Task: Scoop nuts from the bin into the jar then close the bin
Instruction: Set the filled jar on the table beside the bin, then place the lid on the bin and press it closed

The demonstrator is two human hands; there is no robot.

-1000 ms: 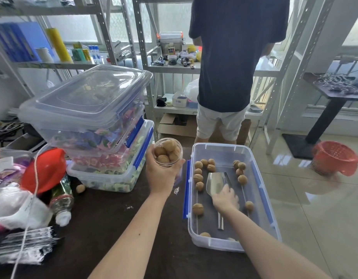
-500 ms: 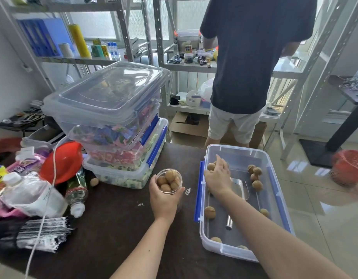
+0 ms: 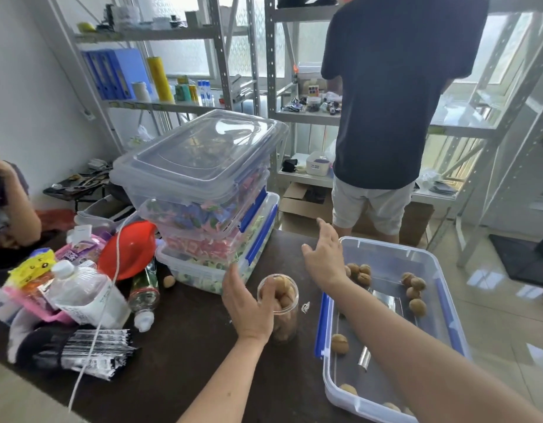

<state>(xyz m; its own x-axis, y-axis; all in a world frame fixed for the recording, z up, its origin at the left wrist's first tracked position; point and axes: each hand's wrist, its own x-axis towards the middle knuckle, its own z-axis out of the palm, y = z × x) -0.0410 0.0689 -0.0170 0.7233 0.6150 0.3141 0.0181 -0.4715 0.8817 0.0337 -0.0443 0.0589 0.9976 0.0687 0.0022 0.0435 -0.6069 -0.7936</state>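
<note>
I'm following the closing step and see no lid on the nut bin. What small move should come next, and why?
Probably carry the right hand on toward the lid atop the stacked containers. The jar stands filled on the table, the scoop lies in the bin, and that hand is empty.

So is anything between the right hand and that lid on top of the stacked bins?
Nothing visible. The right hand is open over bare table, reaching toward the clear lid on the stacked bins. The jar, in the left hand, sits below that path.
</note>
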